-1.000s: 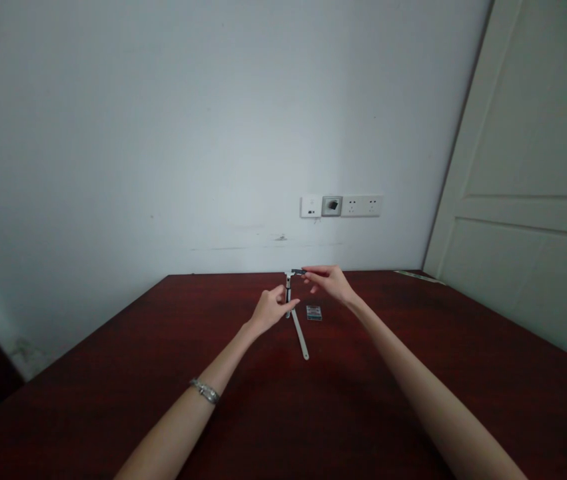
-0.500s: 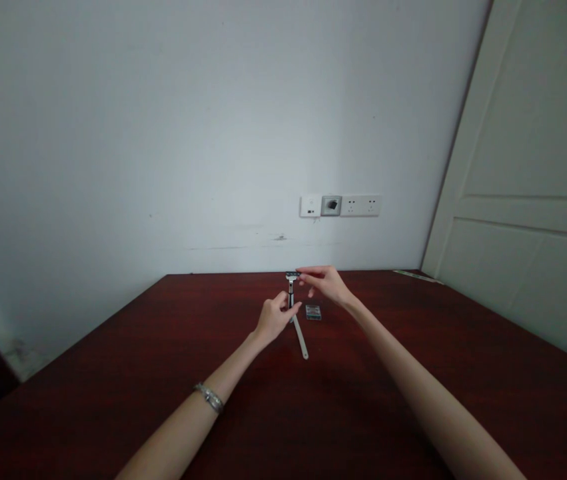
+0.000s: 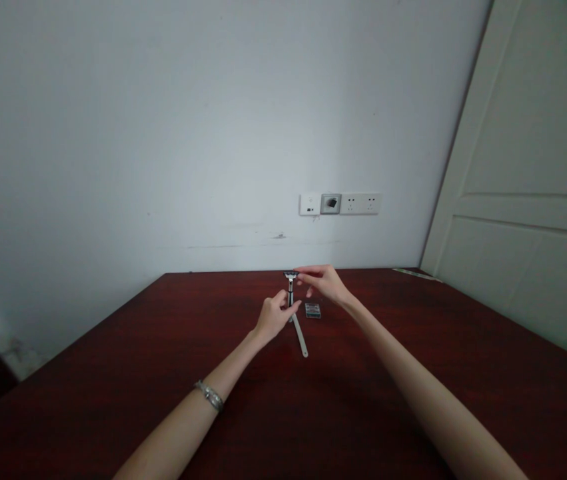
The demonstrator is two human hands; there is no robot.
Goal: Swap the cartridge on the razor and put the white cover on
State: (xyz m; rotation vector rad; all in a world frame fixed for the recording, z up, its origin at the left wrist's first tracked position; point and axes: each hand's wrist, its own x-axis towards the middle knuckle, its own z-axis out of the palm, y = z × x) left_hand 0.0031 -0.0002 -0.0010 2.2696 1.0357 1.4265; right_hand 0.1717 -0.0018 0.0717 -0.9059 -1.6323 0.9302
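My left hand point(image 3: 274, 315) is closed round the handle of a razor point(image 3: 290, 288), which it holds upright above the dark red table point(image 3: 113, 373). My right hand point(image 3: 324, 283) pinches the razor's dark head at the top. On the table just behind the hands lies a small blade pack point(image 3: 313, 310). A pale, long strip point(image 3: 300, 337) lies on the table below the razor, running toward me. A metal bracelet point(image 3: 209, 395) sits on my left wrist.
The table ends at a white wall with a row of sockets point(image 3: 340, 203). A white door point(image 3: 533, 193) stands at the right, close to the table's right edge. A thin flat thing point(image 3: 416, 273) lies at the table's far right corner.
The razor head has shifted from jutting to the right to sitting squarely atop the handle. Both hands stay almost where they were.
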